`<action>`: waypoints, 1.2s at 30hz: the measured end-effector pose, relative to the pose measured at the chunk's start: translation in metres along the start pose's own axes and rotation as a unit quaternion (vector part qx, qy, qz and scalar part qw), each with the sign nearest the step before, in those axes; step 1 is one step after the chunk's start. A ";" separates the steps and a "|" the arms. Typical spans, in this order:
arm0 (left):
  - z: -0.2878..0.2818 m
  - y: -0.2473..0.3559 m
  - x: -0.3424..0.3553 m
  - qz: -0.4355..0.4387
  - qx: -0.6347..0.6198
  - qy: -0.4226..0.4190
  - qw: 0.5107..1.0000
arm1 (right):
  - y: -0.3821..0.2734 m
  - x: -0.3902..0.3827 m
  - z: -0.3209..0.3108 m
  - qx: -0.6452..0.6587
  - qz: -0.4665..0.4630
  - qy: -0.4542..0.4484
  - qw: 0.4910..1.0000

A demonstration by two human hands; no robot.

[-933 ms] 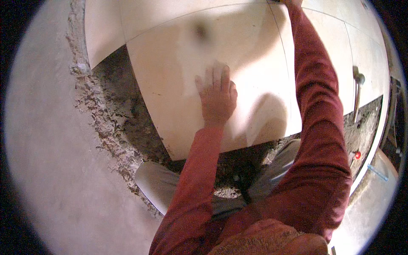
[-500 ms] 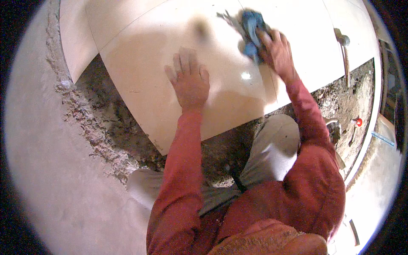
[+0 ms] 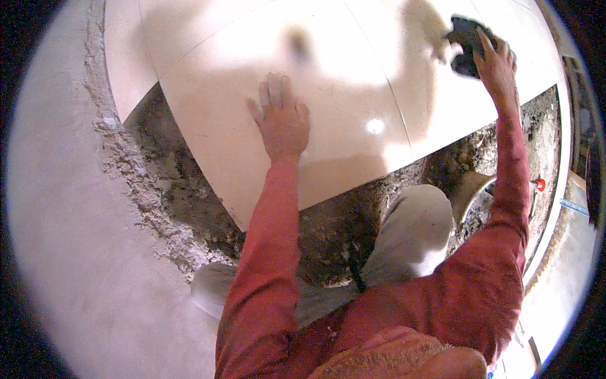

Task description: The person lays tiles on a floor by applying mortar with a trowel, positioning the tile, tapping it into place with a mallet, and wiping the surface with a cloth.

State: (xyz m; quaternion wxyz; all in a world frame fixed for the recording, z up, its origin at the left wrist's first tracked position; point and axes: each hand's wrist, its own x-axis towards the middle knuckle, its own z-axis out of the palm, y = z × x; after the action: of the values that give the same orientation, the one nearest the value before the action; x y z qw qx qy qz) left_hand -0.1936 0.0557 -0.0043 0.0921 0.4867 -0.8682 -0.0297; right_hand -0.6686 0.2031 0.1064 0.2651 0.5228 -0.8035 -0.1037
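Observation:
My left hand lies flat on a large cream floor tile, with its fingers spread and nothing held. Out to the far right, my right hand grips a crumpled dark rag over the tiles, its arm stretched out. In this light the rag looks almost black, and its underside is hidden.
Rough dark soil runs between the tile edge and my knees. A pale curved object lies partly in it on the right, near a small red-topped item. Grey concrete spreads along the left. A white strip borders the right.
My right hand has swept the rag rightward across the tiles. The hammer seen on the right earlier is now hidden around my right hand. My left hand stays flat in place.

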 end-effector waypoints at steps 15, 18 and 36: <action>-0.004 -0.003 0.000 -0.009 -0.063 -0.022 0.998 | -0.427 0.152 -0.029 0.287 -0.081 -0.029 0.954; -0.002 -0.005 0.000 -0.004 -0.090 -0.003 0.996 | -0.448 0.177 -0.039 0.297 -0.137 -0.016 0.945; 0.007 -0.010 0.003 -0.010 -0.086 0.082 0.993 | -0.265 0.077 -0.042 0.404 -0.401 -0.010 0.822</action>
State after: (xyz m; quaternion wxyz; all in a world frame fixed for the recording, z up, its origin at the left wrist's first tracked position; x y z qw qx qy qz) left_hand -0.1881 0.0479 -0.0125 0.2045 0.4865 -0.8469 -0.0648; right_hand -0.4625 0.0246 0.0483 -0.0428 0.8582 -0.4953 0.1279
